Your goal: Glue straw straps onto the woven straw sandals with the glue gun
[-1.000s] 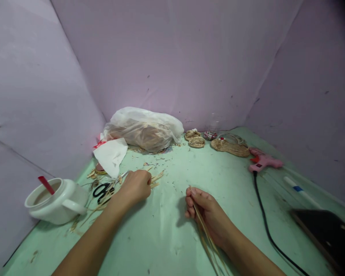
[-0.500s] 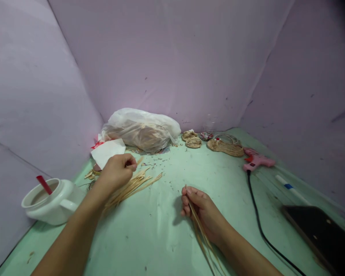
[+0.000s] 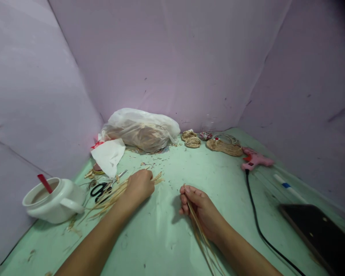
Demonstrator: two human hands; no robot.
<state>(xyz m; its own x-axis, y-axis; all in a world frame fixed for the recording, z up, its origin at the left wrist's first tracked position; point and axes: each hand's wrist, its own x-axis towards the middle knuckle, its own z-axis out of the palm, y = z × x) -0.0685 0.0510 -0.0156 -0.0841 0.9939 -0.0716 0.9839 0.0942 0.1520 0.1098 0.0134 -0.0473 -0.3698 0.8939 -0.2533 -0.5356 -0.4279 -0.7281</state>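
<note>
My left hand (image 3: 140, 186) is over the pile of dry straw strips (image 3: 113, 199) left of the middle of the green table, fingers curled; what they hold, if anything, is hidden. In my right hand (image 3: 198, 203), several long straw strips (image 3: 200, 230) are pinched between thumb and fingers near their upper ends, and they trail down toward the table's near edge. Black-handled scissors (image 3: 101, 191) lie beside the pile, under its left side. A white paper piece (image 3: 109, 155) is behind them.
A white pot (image 3: 56, 203) with a red stick stands at left. At the back are a filled plastic bag (image 3: 143, 132) and woven straw pieces (image 3: 224, 147). A pink glue gun (image 3: 255, 159) with a black cord, a pen (image 3: 289, 187) and a phone (image 3: 319, 234) lie at right.
My left hand has moved right and down, from near the white paper to over the straw pile, uncovering the scissors. My right hand has barely moved.
</note>
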